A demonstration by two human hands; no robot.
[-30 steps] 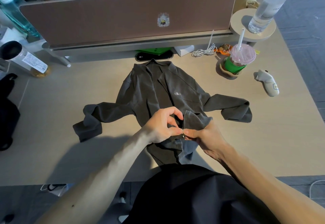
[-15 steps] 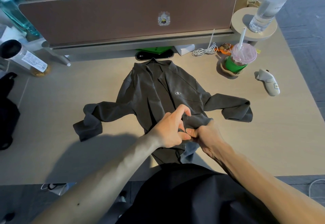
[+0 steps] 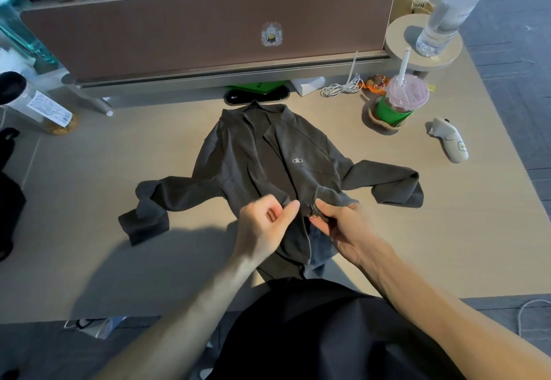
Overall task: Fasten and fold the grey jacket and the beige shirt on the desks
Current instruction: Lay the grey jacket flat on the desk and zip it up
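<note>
Jacket (image 3: 268, 170) lies front-up on the desk (image 3: 89, 200), collar toward the divider (image 3: 179, 30), hem at the near edge, both sleeves spread, front open; beige shirt not in view. Right hand (image 3: 343, 230) pinches the right hem corner with the zipper end (image 3: 311, 211); left hand (image 3: 262, 230) is loosely curled on the left front panel, whether gripping cloth I cannot tell. Judgement: zip start in hand, so bring the 2 hem ends level, seat the pin fully in the slider, keep hem taut, then pull toward the collar.
</note>
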